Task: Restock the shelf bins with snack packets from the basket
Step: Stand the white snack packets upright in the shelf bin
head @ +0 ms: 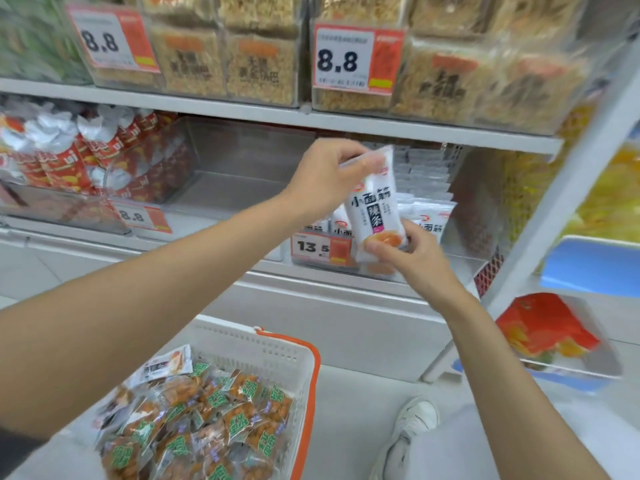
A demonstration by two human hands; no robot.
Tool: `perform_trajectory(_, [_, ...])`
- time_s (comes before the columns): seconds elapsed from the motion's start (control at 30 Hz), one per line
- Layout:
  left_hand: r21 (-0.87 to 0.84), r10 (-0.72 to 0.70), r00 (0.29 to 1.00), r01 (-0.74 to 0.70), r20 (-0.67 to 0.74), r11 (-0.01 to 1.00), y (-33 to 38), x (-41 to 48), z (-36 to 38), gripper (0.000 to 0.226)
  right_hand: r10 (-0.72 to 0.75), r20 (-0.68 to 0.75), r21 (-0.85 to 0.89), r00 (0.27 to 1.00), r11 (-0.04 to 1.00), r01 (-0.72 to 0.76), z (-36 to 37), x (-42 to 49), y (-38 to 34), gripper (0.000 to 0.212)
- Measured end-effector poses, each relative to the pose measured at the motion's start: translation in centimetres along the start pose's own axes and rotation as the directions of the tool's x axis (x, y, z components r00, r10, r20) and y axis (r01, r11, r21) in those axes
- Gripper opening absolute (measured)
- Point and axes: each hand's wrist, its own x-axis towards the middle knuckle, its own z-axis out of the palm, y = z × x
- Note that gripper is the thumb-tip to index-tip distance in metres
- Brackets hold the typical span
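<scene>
In the head view, a white snack packet (375, 209) printed with black characters is held upright in front of the lower shelf (311, 277), apart from the stock behind it. Its top edge is pinched by the left grip (322, 181), fingers curled over the seal, and its orange bottom end is pinched by the right grip (412, 258) between thumb and fingers. Directly behind it, a clear shelf bin (478, 216) is seen partly filled with matching white packets (431, 220) standing in rows, with a 13.5 price tag (317, 249) on its front. To the left, a second clear bin (239, 188) shows no packets. Below, the white basket (270, 336) with an orange handle is seen heaped with green-labelled packets (207, 420), and one more white packet (169, 365) lies on top. The step in hand is judged to be the placing of this packet into the matching bin. For the next move, the packet would need to be carried over the bin's front wall, kept upright and set against the front row before both grips are released.
</scene>
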Motion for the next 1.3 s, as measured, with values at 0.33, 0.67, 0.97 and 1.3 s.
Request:
perform_trajectory(0.33, [0.184, 0.122, 0.948, -0.181, 0.294, 0.966, 2.9, 5.3, 6.9, 0.035, -0.063, -0.399, -0.276, 0.915, 0.960, -0.055, -7.6, 2.0, 2.3, 0.023])
perform_trajectory(0.67, [0.482, 0.002, 0.918, -0.210, 0.397, 0.851, -1.7, 5.8, 11.1, 0.036, 0.050, -0.394, -0.398, 0.918, 0.891, -0.219, -7.8, 3.4, 4.5, 0.027])
perform_trajectory(0.97, [0.552, -0.002, 0.969, -0.140, 0.248, 0.822, -4.3, 5.0, 11.2, 0.020, 0.060, -0.413, -0.534, 0.909, 0.792, -0.295, -6.6, 4.1, 5.6, 0.027])
perform_trajectory(1.3, [0.640, 0.053, 0.951, -0.245, 0.304, 0.728, -5.0, 2.8, 10.6, 0.039, -0.014, -0.478, -0.573, 0.878, 0.763, -0.299, -6.7, 5.0, 7.1, 0.016])
